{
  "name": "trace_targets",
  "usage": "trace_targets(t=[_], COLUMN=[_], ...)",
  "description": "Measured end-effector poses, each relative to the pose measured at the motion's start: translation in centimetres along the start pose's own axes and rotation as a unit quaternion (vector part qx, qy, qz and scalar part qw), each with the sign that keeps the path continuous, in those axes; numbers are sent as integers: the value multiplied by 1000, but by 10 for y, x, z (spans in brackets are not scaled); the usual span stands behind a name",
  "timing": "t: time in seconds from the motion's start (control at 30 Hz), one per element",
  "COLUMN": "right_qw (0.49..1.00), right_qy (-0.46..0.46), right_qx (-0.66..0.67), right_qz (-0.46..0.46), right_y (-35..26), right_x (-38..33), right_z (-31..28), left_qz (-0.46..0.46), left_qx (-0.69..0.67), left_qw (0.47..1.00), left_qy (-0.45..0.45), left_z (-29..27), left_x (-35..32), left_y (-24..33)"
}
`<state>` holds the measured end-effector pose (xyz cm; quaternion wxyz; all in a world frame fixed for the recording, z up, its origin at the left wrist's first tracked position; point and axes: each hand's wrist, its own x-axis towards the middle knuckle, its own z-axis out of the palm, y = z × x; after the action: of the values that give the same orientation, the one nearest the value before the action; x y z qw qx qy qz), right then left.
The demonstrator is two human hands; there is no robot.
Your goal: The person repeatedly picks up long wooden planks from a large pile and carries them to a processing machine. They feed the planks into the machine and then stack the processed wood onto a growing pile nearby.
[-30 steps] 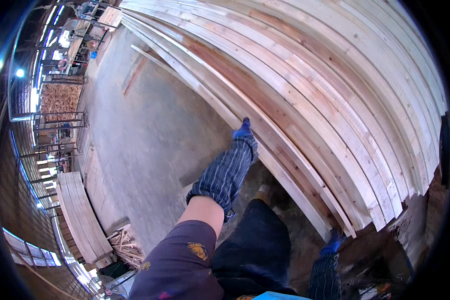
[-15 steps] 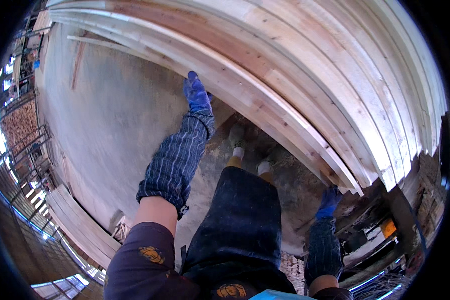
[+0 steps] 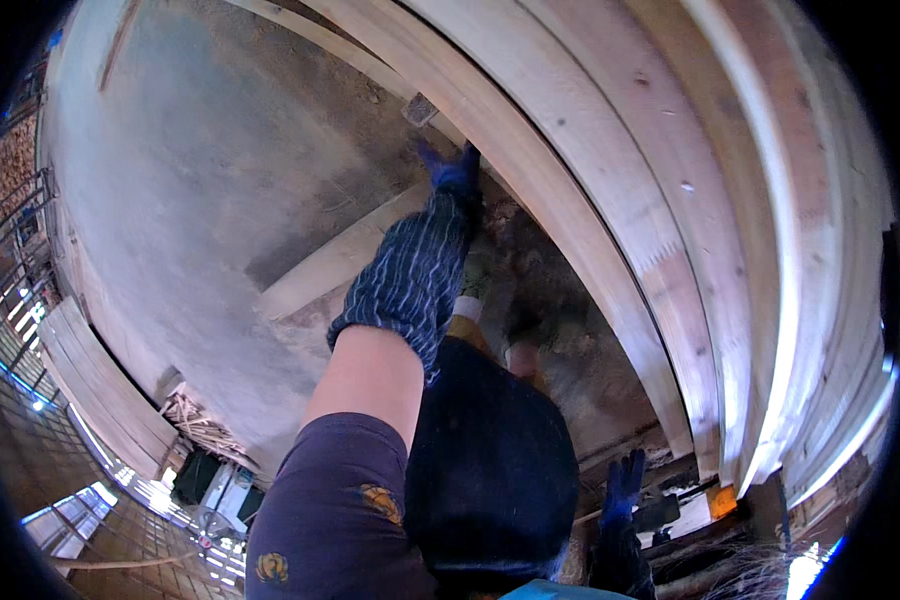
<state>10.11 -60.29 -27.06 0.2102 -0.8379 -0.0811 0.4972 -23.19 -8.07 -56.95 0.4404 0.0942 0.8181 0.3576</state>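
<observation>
Long pale wooden boards [image 3: 610,150] lie side by side in a stack along the right, curving through the view. My left hand [image 3: 454,172], in a blue glove, is just off the near edge of the closest board [image 3: 560,200]. Its fingers are spread and nothing shows in them; whether a fingertip touches wood I cannot tell. Below the boards' near ends, my right hand [image 3: 622,488], gloved in dark blue, has its fingers apart and holds nothing visible. Striped sleeve covers wrap both forearms.
A beam-like pale strip [image 3: 340,250] crosses the grey floor [image 3: 220,150] beside my left forearm. More planks [image 3: 105,385] are stacked at the left, near a heap of thin sticks [image 3: 202,422]. An orange object [image 3: 721,501] sits beyond the board ends.
The view has turned, so the boards sit further right. My right hand has come away from the board end and opened. My left hand's fingers have spread at the board's edge.
</observation>
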Motion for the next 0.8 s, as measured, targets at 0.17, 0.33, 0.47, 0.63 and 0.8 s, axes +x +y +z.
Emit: trace_targets(t=[0.17,0.33,0.47,0.63,0.8], right_qw=[986,980,982,989,990], right_qy=[-105,77,130,140,141], right_qx=[57,-169,-135,-41,-2], right_qz=[-119,-73,-9,20,23], right_y=[65,124,130,73,-4], right_x=[65,91,105,92,67], right_z=[-31,-191,-157,-111,-108], left_qz=[39,-41,-87,-115,-167], left_qx=[-173,-277,-193,-204,-142], left_qw=[972,908,906,919,929], left_qy=[-156,-310,-368,-315,-298], left_z=[1,-42,-141,-200,-243], left_x=[93,35,-45,-177,-273], left_y=[28,-14,5,102,156])
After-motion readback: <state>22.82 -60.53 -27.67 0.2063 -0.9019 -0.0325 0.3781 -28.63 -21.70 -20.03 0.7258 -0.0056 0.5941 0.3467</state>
